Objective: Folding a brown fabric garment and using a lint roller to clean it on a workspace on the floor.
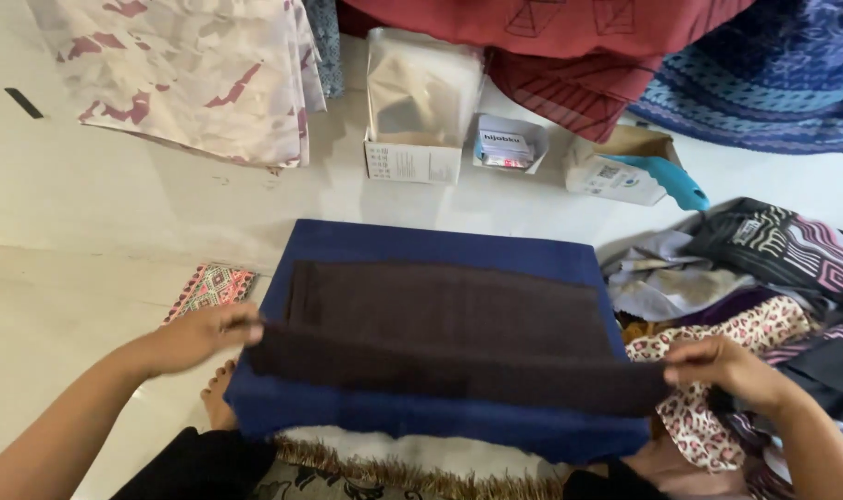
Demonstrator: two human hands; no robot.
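1. The left hand [204, 335], at lower left, pinched shut one end of the dark cloth [449, 324].
2. The right hand [723, 366], at lower right, pinched the other end.
3. The cloth lay stretched across a blue cushion [440, 421] at centre.

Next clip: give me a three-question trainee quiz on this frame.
1. True or false: both hands hold the dark cloth.
2. What colour is the pad under it?
3. The heap of clothes lies by which hand: A left, B right?

Key:
1. True: the left hand and the right hand each pinch an end of its near edge.
2. Blue.
3. B.
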